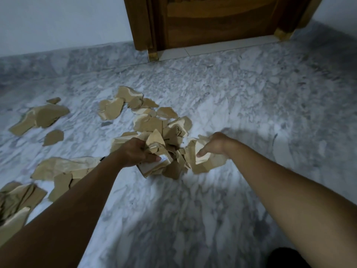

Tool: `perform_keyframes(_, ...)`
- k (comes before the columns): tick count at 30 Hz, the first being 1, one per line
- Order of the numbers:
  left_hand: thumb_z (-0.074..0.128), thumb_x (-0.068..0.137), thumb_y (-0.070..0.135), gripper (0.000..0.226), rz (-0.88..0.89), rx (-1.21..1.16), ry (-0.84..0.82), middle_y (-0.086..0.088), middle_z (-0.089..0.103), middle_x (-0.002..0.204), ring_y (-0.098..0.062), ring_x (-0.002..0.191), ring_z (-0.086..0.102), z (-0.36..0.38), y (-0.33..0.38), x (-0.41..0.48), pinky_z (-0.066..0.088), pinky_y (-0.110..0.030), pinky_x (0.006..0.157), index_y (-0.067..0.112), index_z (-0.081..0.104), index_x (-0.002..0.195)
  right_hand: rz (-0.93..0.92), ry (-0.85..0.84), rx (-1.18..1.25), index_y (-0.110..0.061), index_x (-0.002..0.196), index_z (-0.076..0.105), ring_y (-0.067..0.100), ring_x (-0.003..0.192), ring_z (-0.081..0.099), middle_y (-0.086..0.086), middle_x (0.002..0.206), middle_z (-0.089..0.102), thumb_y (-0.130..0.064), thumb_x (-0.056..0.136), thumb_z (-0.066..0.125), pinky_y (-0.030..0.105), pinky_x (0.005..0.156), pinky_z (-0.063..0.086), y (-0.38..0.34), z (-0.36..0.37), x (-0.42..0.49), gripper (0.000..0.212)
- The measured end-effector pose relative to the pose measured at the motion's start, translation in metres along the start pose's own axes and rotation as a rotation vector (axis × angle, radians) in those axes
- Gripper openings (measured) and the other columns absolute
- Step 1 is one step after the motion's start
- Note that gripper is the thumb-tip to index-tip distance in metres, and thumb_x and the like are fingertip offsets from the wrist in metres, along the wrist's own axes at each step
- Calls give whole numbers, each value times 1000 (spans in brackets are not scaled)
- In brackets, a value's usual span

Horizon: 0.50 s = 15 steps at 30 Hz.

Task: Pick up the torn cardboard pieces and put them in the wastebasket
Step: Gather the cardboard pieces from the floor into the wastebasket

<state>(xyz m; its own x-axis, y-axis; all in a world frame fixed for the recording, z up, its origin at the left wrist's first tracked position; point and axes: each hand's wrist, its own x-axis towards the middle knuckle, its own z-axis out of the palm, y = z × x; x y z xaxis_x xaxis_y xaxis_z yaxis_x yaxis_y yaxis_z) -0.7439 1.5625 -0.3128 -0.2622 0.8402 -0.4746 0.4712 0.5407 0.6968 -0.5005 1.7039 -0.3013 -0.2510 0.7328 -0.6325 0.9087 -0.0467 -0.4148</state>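
Head view: left hand [135, 151] and right hand [214, 144] each clamped on jagged tan cardboard pieces [170, 132]; veined marble floor [212, 190]

Two bare forearms, sleeveless, dark band [103, 158] at left wrist

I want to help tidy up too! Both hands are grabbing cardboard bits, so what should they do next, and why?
Probably squeeze the two handfuls together and lift. The left hand and right hand each already grip pieces of the middle pile, while more torn cardboard lies scattered on the floor. No wastebasket shows here.
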Motion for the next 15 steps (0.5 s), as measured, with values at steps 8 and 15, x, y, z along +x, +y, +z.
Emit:
perform_keyframes(8,91,61,39,50,-10,83,-28,3,74,98,-12,94,68,14,-13,4,56,-31,83,18,75,104,100,302,-29,-18,137,45,34,127,46,9,138,50,-40,75,83,44,100,39,0,60,6,76)
perform_keyframes(15,90,65,35,47,26,73,-33,5,73,100,-12,97,66,13,-3,5,55,-30,85,19,74,106,-109,276,166,-18,129,34,29,119,56,7,132,54,-28,65,93,38,94,49,13,19,4,88)
